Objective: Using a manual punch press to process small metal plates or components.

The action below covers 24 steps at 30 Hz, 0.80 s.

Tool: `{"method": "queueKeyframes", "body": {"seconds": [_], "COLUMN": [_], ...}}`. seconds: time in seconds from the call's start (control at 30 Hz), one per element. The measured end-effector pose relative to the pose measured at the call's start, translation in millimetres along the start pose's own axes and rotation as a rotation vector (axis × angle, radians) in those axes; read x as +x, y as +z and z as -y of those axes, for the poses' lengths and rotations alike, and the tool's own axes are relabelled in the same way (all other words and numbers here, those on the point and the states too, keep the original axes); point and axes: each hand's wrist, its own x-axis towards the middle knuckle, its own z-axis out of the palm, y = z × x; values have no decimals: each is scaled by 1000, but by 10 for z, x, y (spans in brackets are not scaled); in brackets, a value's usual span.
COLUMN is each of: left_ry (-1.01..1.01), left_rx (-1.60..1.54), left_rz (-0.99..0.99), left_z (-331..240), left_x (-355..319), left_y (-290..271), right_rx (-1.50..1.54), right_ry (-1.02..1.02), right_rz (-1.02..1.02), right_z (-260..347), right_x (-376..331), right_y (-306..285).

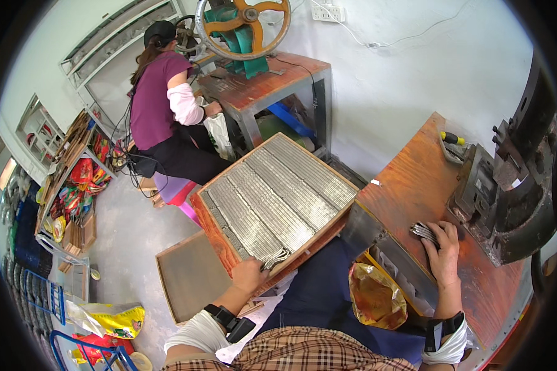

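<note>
My right hand point(442, 252) is closed on a small bundle of slim, shiny silver metal pieces point(423, 232), low over the reddish-brown bench top point(408, 167). At the near corner of a wood-framed tray point(278, 191), my left hand point(249, 276) has its fingers curled round a few curved silver metal pieces point(277, 258). Their exact kind is too small to make out. Tight rows of similar silver pieces fill the tray, divided into long bands. The tray rests tilted on a reddish wooden board beside my lap.
A heavy dark press point(507, 191) stands on the bench at right, near a yellow-and-black screwdriver handle point(452, 138). An open yellow bag point(377, 297) hangs below the bench edge. An empty-looking framed tray point(192, 278) lies lower left. A co-worker point(161, 105) sits by a wheeled machine point(244, 31).
</note>
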Motion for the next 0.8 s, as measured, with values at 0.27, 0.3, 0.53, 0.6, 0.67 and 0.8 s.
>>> {"method": "queueKeyframes", "body": {"seconds": [0.27,0.3,0.53,0.6,0.67,0.8], "left_ry": [148,115,5,73,139,163], "left_rx": [55,69,74,110,145,175], "left_rz": [-114,-89,20,40,67,85], "left_z": [-132,-154,-244,-241,-235,-226], "left_x": [112,123,216,241,240,280], "left_y": [75,65,46,40,34,7], "right_rx": [-20,-17,-25,-23,-21,-30], "right_ry": [28,21,30,21,14,18], "right_rz": [8,4,7,1,3,0], "right_z": [-16,-10,-17,-20,-3,-2], "right_x": [-53,-51,-64,-60,-70,-66], "right_y": [-68,-68,-70,-65,-79,-79]}}
